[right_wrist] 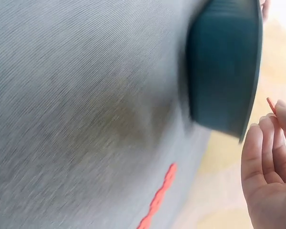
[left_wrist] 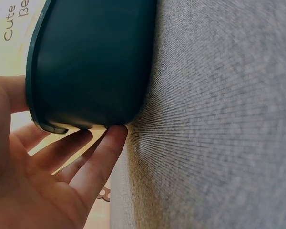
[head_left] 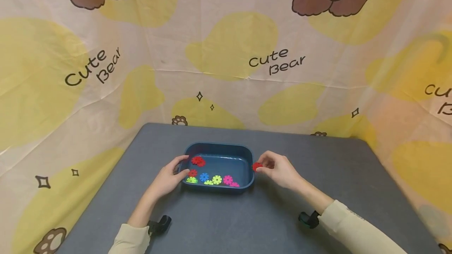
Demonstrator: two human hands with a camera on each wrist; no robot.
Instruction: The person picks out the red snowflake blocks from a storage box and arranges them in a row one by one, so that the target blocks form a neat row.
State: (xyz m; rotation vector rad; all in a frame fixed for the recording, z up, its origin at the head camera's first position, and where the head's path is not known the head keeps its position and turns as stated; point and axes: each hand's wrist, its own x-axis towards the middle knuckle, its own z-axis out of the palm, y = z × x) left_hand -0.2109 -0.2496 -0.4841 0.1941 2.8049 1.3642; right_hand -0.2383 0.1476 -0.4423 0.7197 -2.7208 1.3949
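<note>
While left hand [head_left: 168,178] holds tray [head_left: 222,164], right hand [head_left: 281,171] nearby, pinching red disc [head_left: 256,166]

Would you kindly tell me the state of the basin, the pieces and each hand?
Basin: upright, part of its floor bare
Pieces inside: most along the near side, some overlapping
Held red piece: raised beside the right rim
Left hand: gripping the basin's left end
Right hand: pinching that red piece

The tray [head_left: 226,167] was dark blue-green; discs [head_left: 202,177] were red, blue, yellow-green and pink. The table [head_left: 226,218] was grey. The backdrop [head_left: 222,91] showed yellow blotches [head_left: 240,30] on cream.
</note>
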